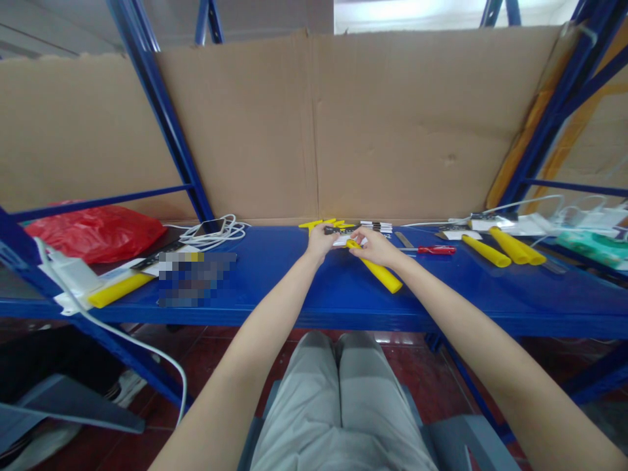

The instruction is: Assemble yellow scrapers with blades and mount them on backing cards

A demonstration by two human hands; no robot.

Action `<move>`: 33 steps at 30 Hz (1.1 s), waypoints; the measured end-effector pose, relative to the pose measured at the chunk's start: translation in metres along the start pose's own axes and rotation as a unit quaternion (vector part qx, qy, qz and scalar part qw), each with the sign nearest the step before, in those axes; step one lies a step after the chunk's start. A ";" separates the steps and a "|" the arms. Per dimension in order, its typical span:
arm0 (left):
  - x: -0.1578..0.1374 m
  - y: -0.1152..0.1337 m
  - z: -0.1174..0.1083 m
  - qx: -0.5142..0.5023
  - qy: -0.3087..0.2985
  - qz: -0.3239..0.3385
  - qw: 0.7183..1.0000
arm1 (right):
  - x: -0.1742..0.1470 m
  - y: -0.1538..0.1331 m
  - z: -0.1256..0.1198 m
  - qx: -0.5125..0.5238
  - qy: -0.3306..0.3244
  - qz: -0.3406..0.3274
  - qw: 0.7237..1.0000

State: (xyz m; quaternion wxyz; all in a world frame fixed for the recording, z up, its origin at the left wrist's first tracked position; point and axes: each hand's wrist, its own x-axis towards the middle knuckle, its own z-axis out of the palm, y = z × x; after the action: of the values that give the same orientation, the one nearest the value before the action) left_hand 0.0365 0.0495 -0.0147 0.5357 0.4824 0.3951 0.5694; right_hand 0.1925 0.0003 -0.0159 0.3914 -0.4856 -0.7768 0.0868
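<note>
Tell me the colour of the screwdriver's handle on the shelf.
Red, on the slim screwdriver; head view shows it best.

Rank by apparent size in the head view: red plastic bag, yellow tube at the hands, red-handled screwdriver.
1. Red plastic bag
2. Yellow tube at the right hand
3. Red-handled screwdriver

Tube and screwdriver look close in length; the tube is thicker.

Bright, even daylight comes in from the far top, washed out above the brown cardboard backing. Shadows stay faint. Blue shelf uprights bow at the edges, and a pixelated patch sits left.
</note>
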 end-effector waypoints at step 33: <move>-0.026 0.025 0.010 0.029 0.014 -0.024 0.999 | 0.011 -0.039 -0.049 -0.121 -0.193 0.068 0.971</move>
State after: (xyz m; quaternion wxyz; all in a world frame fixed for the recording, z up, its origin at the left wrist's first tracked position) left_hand 0.0396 0.0200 0.0080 0.5290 0.4801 0.4304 0.5517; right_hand 0.1977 -0.0223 0.0434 0.1650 -0.5549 -0.8079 0.1103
